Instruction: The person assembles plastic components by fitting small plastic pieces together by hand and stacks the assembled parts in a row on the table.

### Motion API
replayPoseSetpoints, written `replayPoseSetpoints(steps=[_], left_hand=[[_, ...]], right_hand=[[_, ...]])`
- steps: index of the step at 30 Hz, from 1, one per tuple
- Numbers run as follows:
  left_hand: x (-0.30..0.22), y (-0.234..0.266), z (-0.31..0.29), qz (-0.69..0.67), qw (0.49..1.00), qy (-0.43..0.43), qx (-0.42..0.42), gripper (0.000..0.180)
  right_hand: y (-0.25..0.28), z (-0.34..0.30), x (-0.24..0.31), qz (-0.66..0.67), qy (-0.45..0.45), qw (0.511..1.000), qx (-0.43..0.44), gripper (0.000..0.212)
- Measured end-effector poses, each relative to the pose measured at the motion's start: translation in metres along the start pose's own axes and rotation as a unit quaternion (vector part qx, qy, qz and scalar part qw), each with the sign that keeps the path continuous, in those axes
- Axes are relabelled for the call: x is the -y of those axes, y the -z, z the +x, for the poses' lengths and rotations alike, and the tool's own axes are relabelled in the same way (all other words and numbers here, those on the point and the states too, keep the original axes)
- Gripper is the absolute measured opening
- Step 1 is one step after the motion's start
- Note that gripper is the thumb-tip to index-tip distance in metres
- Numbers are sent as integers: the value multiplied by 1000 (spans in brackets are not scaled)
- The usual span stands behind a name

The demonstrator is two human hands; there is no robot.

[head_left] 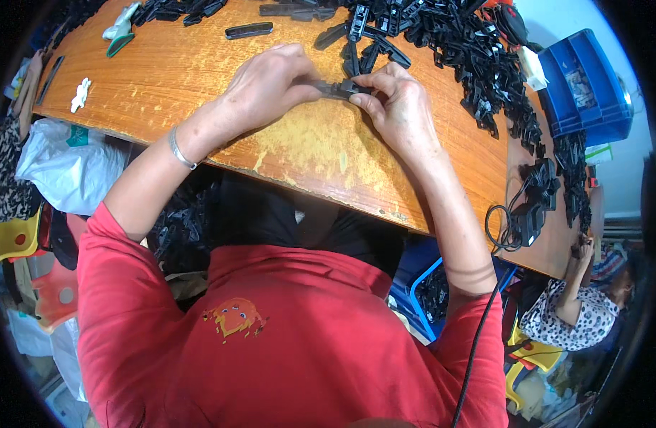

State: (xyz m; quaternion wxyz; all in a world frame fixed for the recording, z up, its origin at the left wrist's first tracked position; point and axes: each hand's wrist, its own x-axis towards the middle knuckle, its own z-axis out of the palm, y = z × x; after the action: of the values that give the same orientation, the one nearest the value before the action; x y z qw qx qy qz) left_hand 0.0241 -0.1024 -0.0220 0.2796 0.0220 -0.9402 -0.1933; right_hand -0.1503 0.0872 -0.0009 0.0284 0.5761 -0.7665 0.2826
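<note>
A small dark part (341,89), greyish at its left end, is pinched by left hand (274,82) and right hand (398,103) over the table (164,71), pale pieces (580,89) lying in a blue bin (607,125) and black pieces (435,296) in a blue crate (421,322).

Your table (171,78) looks like wood, smooth in places, rough where the finish is worn away. The part (335,89) that you hold seems hard plastic. Your bracelet (176,150) looks shiny metal, your shirt (285,371) matt cloth, the bag (68,162) wrinkled plastic.
</note>
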Motion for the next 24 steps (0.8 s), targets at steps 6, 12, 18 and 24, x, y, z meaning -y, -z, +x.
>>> replayPoseSetpoints(steps=[6,12,18,24], left_hand=[[-5,-4,4,-39,999,28,22,22],[-7,10,-3,-49,997,46,32,19],[-10,128,-56,-46,943,166,284,15],[15,153,-69,-126,943,245,188,24]], right_hand=[[-7,2,-11,54,11,998,-7,28],[-24,8,12,29,82,996,-2,17],[27,-30,-2,61,35,996,51,16],[106,-35,-126,-242,-306,907,-156,43]])
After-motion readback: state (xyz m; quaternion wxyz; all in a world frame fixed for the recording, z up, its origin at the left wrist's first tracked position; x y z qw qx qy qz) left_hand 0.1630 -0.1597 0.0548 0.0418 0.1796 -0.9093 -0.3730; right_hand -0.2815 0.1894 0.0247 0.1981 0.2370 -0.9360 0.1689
